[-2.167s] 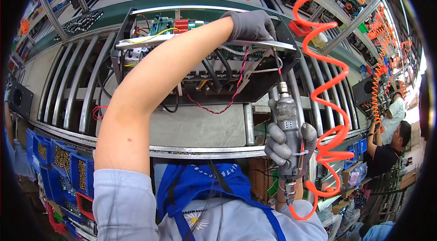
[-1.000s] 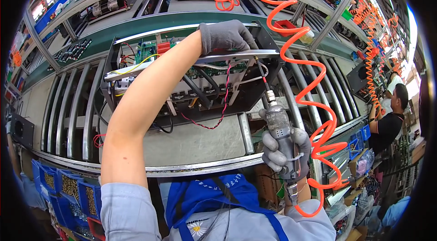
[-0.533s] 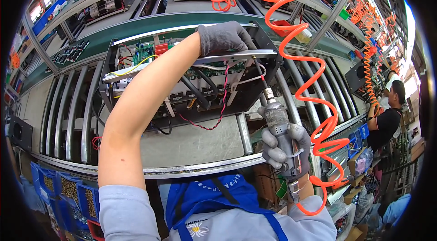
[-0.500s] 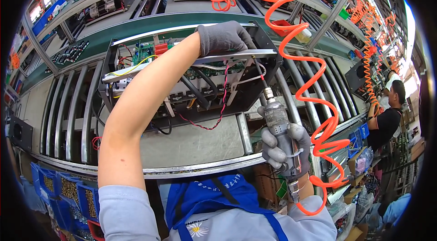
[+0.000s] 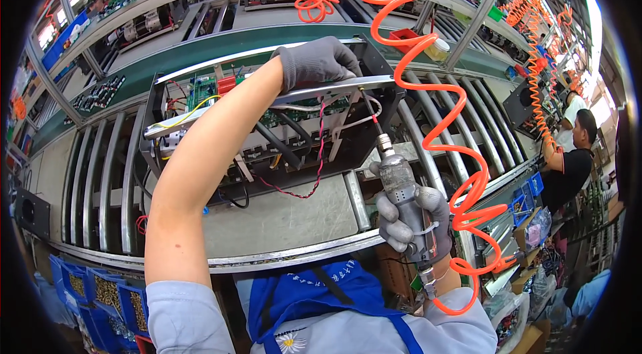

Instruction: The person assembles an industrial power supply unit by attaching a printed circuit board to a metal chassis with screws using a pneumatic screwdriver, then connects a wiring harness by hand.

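In my right hand [image 5: 408, 217], gloved in grey, is a pneumatic screwdriver [image 5: 399, 183], its long bit slanting up and away to the right end of a metal bar [image 5: 267, 101]. The bit's tip meets the bar near a small brass-coloured screw head. My left hand [image 5: 317, 63], also gloved, reaches over the bar with its fingers bent down against that same end; the fingertips are partly hidden. The bar spans an open black metal case [image 5: 354, 140] holding green circuit boards [image 5: 200, 90], black cables and a twisted red-and-black wire [image 5: 319, 160]. My left forearm covers part of the case.
A coiled orange air hose [image 5: 461, 146] hangs at the right and joins the screwdriver's lower end. Steel rollers [image 5: 107, 180] lie on both sides. Blue bins of screws [image 5: 107, 294] sit at lower left. A co-worker [image 5: 568, 160] stands at the far right.
The view has shifted slightly. The screwdriver and my right hand sit a little further left and stay at the bar's end. My left hand keeps its place on the bar.
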Demonstrator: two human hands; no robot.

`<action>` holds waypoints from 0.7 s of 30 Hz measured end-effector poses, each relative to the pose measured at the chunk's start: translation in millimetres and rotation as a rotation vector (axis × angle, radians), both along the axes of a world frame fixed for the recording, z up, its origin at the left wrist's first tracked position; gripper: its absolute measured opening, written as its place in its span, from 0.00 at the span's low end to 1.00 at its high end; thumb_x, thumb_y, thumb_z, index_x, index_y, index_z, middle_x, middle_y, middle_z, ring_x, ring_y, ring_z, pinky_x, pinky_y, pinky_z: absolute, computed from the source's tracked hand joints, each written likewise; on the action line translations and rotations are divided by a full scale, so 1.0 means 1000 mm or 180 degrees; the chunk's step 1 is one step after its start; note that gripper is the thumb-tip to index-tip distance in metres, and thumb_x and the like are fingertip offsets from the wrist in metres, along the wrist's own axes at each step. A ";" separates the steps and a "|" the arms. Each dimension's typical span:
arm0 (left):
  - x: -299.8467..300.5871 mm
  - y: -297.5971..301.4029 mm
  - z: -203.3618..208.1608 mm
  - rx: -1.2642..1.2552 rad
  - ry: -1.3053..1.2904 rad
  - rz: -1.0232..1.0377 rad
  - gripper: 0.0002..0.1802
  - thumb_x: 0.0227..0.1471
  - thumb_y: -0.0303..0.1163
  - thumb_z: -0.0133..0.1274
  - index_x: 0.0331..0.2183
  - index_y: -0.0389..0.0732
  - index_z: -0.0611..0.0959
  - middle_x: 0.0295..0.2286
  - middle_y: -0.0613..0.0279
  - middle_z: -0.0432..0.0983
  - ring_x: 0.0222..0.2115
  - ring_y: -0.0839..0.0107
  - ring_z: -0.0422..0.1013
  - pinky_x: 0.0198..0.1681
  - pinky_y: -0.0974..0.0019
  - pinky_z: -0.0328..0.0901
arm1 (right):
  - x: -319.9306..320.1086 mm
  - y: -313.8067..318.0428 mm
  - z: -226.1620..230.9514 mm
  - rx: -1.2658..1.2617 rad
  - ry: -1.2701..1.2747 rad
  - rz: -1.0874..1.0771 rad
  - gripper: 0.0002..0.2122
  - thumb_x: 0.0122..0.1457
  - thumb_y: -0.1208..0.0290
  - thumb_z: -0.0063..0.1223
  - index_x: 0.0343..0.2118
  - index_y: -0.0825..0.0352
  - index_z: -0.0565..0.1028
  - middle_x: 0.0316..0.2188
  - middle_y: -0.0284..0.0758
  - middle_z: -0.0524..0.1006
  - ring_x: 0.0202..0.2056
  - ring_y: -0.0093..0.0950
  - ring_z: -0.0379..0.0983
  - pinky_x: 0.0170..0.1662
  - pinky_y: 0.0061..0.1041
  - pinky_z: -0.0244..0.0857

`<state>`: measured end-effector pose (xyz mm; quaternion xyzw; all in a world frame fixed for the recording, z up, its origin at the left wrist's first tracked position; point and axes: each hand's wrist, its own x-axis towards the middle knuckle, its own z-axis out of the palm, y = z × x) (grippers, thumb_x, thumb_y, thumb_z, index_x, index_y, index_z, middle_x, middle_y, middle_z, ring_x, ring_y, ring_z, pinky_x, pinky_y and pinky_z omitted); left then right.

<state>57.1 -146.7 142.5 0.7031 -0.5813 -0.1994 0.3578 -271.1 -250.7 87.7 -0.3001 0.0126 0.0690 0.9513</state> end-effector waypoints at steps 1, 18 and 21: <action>-0.001 0.000 0.003 0.0007 -0.0012 -0.0015 0.14 0.49 0.29 0.58 0.39 0.36 0.85 0.28 0.64 0.80 0.29 0.78 0.71 0.36 0.70 0.66 | -0.001 -0.001 0.001 0.0001 0.0010 -0.0008 0.26 0.59 0.57 0.48 0.56 0.68 0.61 0.30 0.39 0.73 0.19 0.23 0.70 0.19 0.22 0.70; -0.016 -0.016 0.030 0.0746 -0.0464 0.0599 0.28 0.50 0.55 0.56 0.25 0.36 0.86 0.20 0.62 0.75 0.23 0.73 0.69 0.30 0.64 0.63 | 0.000 -0.008 -0.003 0.0544 -0.0056 0.0178 0.37 0.57 0.57 0.53 0.65 0.71 0.51 0.32 0.42 0.71 0.22 0.26 0.73 0.21 0.26 0.71; -0.020 -0.022 0.037 0.1039 -0.0604 0.0720 0.30 0.47 0.57 0.56 0.27 0.35 0.87 0.23 0.55 0.79 0.25 0.64 0.72 0.35 0.60 0.66 | -0.002 -0.006 -0.003 0.0564 -0.0065 0.0182 0.37 0.58 0.57 0.52 0.65 0.71 0.51 0.33 0.42 0.72 0.22 0.26 0.73 0.21 0.26 0.71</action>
